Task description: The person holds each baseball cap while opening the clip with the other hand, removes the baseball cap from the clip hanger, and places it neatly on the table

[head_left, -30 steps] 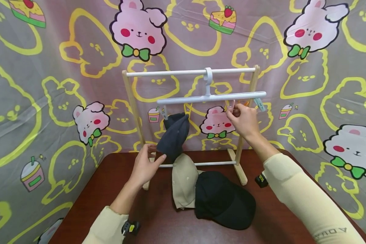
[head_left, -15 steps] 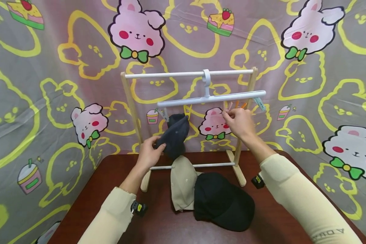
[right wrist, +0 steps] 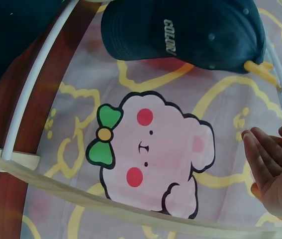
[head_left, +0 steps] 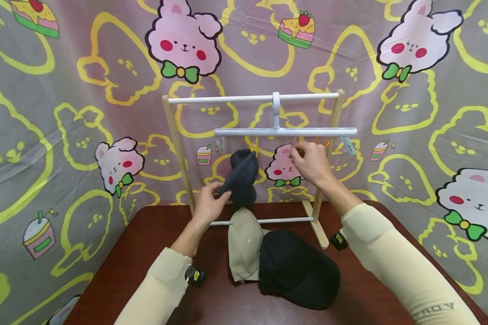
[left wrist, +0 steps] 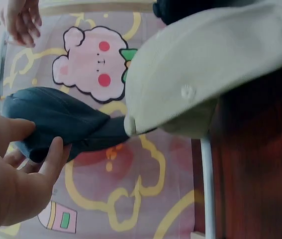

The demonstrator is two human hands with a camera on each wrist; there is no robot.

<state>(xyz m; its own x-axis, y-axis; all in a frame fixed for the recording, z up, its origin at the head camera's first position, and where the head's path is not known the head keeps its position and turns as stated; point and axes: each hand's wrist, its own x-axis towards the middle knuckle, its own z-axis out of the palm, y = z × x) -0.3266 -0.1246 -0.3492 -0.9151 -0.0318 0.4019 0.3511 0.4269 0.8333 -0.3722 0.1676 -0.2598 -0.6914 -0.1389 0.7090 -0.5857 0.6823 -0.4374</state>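
A navy baseball cap [head_left: 241, 180] hangs from a yellow clothespin [head_left: 254, 147] under a white hanger [head_left: 284, 132]; lettering shows on it in the right wrist view. My left hand [head_left: 210, 204] pinches the cap's lower left edge between thumb and fingers. Under the hanger's right half is my right hand [head_left: 312, 163], its fingers bent in the head view. In the right wrist view, that hand's [right wrist: 275, 164] fingers look fairly straight, with nothing visible between them and the thumb. A grey clothespin [head_left: 221, 144] hangs left of the cap, apart from it.
A rack [head_left: 219, 99] with wooden posts carries the hanger. A teal clothespin [head_left: 348, 146] and an orange one, partly hidden, hang at its right. A beige cap [head_left: 245, 246] and a black cap [head_left: 298, 268] lie together on the brown table [head_left: 146, 253]. A patterned curtain stands behind.
My left hand has moved right and taken the navy cap's edge. The cap has shifted right, away from the grey clothespin. The hanger has levelled. My right hand has moved left from the pink clothespin.
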